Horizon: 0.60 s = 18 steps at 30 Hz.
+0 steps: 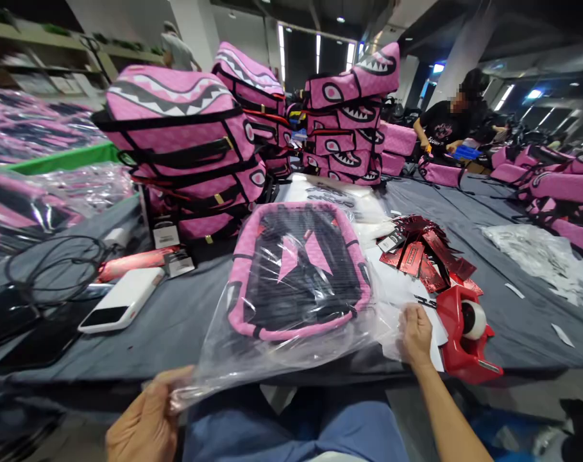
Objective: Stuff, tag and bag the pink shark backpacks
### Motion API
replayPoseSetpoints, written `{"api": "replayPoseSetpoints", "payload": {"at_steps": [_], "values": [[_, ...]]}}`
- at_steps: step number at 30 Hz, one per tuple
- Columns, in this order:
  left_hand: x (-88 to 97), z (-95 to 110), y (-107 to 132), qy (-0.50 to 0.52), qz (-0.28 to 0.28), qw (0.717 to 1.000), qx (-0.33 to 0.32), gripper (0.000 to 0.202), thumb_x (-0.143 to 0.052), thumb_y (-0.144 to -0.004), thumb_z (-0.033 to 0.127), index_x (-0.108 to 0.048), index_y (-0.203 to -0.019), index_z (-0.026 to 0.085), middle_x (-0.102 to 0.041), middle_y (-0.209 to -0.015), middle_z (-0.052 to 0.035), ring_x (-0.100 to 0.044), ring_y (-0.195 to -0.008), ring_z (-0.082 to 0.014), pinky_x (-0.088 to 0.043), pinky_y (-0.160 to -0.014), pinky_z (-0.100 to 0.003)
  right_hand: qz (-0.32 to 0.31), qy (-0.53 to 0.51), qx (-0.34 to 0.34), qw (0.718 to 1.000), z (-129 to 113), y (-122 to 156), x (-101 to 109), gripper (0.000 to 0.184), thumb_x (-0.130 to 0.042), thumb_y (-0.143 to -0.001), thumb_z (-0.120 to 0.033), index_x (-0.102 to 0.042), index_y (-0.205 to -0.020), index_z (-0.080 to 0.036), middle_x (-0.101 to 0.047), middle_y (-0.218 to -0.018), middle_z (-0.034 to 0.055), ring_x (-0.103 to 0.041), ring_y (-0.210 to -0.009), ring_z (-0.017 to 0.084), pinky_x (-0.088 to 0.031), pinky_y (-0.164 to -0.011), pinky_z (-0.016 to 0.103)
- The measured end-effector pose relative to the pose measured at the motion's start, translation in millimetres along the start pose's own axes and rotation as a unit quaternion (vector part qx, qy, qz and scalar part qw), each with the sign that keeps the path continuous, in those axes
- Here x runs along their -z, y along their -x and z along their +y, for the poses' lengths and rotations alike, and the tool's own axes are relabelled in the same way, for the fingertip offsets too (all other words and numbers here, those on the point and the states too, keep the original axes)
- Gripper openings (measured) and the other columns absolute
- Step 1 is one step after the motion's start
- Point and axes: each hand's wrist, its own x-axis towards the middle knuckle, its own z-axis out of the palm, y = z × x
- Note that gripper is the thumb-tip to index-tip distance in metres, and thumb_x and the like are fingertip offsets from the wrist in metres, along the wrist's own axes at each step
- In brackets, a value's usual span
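Observation:
A pink and black backpack (pixel 305 269) lies inside a clear plastic bag (pixel 243 359) at the table's front edge, its dark strap side facing up. My left hand (pixel 147 410) pinches the bag's near left corner, just off the table edge. At the near right, my right hand (pixel 416 333) is closed on the other corner of the bag. The plastic is stretched between both hands, with the backpack lying beyond them. A red tape dispenser (pixel 457 350) with a white roll stands just right of my right hand.
Stacks of pink backpacks (pixel 176 147) rise behind, with another pile (pixel 344 128) further right. Left lie a white power bank (pixel 122 300), a black cable (pixel 55 256) and a dark phone (pixel 38 340). Red tags (pixel 411 256) and crumpled plastic (pixel 536 250) lie right. Beyond, a person (pixel 449 122) handles a bag.

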Motion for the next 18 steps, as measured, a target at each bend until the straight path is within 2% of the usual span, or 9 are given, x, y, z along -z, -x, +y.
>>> {"api": "replayPoseSetpoints", "payload": {"at_steps": [3,4,6,8,10,11,13,15,18], "values": [[-5.6,7.2,-9.6,-0.056,0.005,0.998,0.025,0.056,-0.057,-0.078,0.069,-0.076,-0.099,0.021,-0.063,-0.071,-0.0018,-0.062,-0.078,-0.0247,-0.053,-0.074,-0.037,0.003,0.02,-0.041,0.999,2.1,-0.9,-8.7,0.057,-0.054,-0.082,-0.078,-0.058,-0.086,-0.021,-0.036,-0.052,-0.0084,-0.035,-0.044,0.012,-0.029,-0.042,0.025],[-6.8,11.2,-11.6,-0.094,0.012,0.995,-0.013,0.056,-0.056,-0.08,0.068,-0.074,-0.106,0.021,-0.065,-0.076,-0.0031,-0.063,-0.084,-0.0271,-0.053,-0.081,-0.041,0.003,0.027,-0.041,0.999,2.5,-1.2,-8.9,0.057,-0.053,-0.083,-0.077,-0.059,-0.09,-0.02,-0.037,-0.053,-0.0084,-0.036,-0.045,0.013,-0.029,-0.043,0.026],[-12.0,22.0,-10.4,-0.163,0.047,0.971,-0.167,0.055,-0.052,-0.086,0.064,-0.069,-0.116,0.021,-0.07,-0.1,-0.0102,-0.062,-0.106,-0.034,-0.045,-0.099,-0.052,0.011,0.05,-0.023,0.998,2.7,-1.2,-7.2,0.055,-0.051,-0.085,-0.073,-0.06,-0.092,-0.019,-0.04,-0.055,-0.0073,-0.038,-0.049,0.013,-0.032,-0.047,0.027],[-23.5,36.2,-1.1,-0.218,0.043,0.902,-0.37,0.049,-0.049,-0.094,0.057,-0.064,-0.122,0.019,-0.069,-0.116,-0.0156,-0.057,-0.119,-0.0361,-0.033,-0.11,-0.057,0.022,0.073,0.0,0.997,1.7,-0.6,-5.0,0.052,-0.049,-0.087,-0.069,-0.061,-0.091,-0.019,-0.042,-0.058,-0.0063,-0.04,-0.051,0.014,-0.034,-0.05,0.027],[-40.5,51.5,13.5,-0.246,-0.012,0.815,-0.524,0.039,-0.051,-0.097,0.05,-0.062,-0.118,0.019,-0.072,-0.107,-0.0134,-0.061,-0.113,-0.0326,-0.026,-0.114,-0.054,0.032,0.085,0.014,0.996,-0.5,0.0,-3.7,0.05,-0.047,-0.089,-0.066,-0.061,-0.091,-0.018,-0.042,-0.059,-0.006,-0.04,-0.052,0.014,-0.035,-0.052,0.028],[-49.3,58.7,21.1,-0.253,-0.04,0.779,-0.572,0.036,-0.053,-0.097,0.05,-0.063,-0.113,0.019,-0.074,-0.099,-0.0104,-0.063,-0.107,-0.0305,-0.024,-0.115,-0.052,0.036,0.089,0.02,0.995,-1.8,0.2,-3.6,0.049,-0.046,-0.089,-0.065,-0.061,-0.091,-0.018,-0.042,-0.06,-0.0057,-0.04,-0.052,0.014,-0.035,-0.053,0.028],[-63.4,69.9,33.4,-0.256,-0.07,0.747,-0.609,0.034,-0.057,-0.095,0.053,-0.062,-0.101,0.02,-0.073,-0.085,-0.0054,-0.063,-0.096,-0.0283,-0.022,-0.113,-0.05,0.043,0.099,0.031,0.994,-4.4,0.1,-4.2,0.048,-0.044,-0.09,-0.063,-0.061,-0.09,-0.018,-0.044,-0.06,-0.0049,-0.041,-0.053,0.014,-0.037,-0.054,0.028],[-69.4,75.7,39.5,-0.24,-0.083,0.754,-0.605,0.032,-0.059,-0.095,0.053,-0.06,-0.093,0.021,-0.07,-0.077,-0.0029,-0.062,-0.091,-0.027,-0.024,-0.11,-0.048,0.041,0.103,0.039,0.993,-6.0,-0.3,-5.5,0.048,-0.044,-0.091,-0.063,-0.061,-0.089,-0.019,-0.045,-0.059,-0.0044,-0.042,-0.054,0.015,-0.037,-0.055,0.028],[-65.5,76.5,37.4,-0.206,-0.111,0.756,-0.612,0.015,-0.058,-0.098,0.038,-0.061,-0.091,0.024,-0.069,-0.073,0.0014,-0.062,-0.085,-0.0227,-0.027,-0.106,-0.045,0.034,0.083,0.034,0.995,-5.7,-0.7,-7.2,0.048,-0.044,-0.092,-0.065,-0.06,-0.088,-0.02,-0.042,-0.055,-0.0055,-0.04,-0.05,0.015,-0.035,-0.051,0.028]]}}
